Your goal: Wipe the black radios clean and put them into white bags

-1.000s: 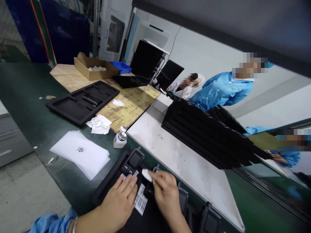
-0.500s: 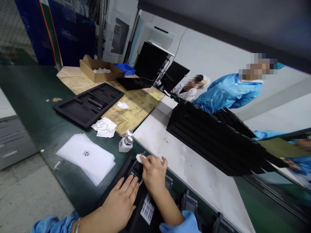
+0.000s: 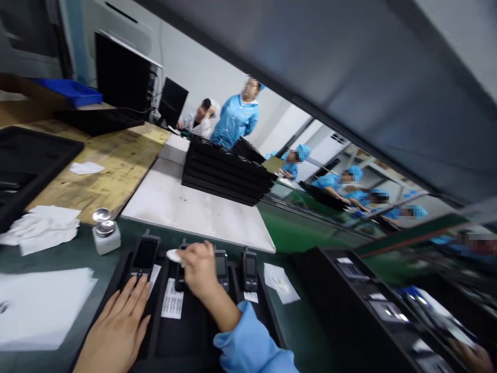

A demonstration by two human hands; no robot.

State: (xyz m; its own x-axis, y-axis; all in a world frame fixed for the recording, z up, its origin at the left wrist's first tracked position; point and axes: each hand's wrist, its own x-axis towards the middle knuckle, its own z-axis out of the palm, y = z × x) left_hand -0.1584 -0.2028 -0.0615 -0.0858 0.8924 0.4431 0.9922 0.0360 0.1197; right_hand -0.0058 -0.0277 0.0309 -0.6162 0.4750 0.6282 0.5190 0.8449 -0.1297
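My left hand [image 3: 120,321] lies flat with its fingers stretched out, the tips at the lower end of a black handset [image 3: 145,254]. That handset rests in the leftmost slot of a black foam tray [image 3: 180,342]. In my right hand [image 3: 202,272] a small white wipe [image 3: 173,255] is pinched between thumb and fingers. The wipe is at the upper part of the second handset [image 3: 179,280], which my hand partly hides. Further right in the tray are a third handset [image 3: 221,267] and another handset [image 3: 250,269]. A white label sheet [image 3: 172,303] lies below the second handset.
A pump bottle [image 3: 106,238] with its lid up stands behind the tray's left end. Crumpled tissues [image 3: 42,228] and white sheets [image 3: 42,311] lie left. Stacked black trays [image 3: 229,176] stand behind, another loaded tray [image 3: 349,311] at right. Several people in blue work further back.
The view has swung right, showing more of the tray. My right hand with the wipe has gone from the leftmost handset to the second one. My left hand stays at the leftmost handset.
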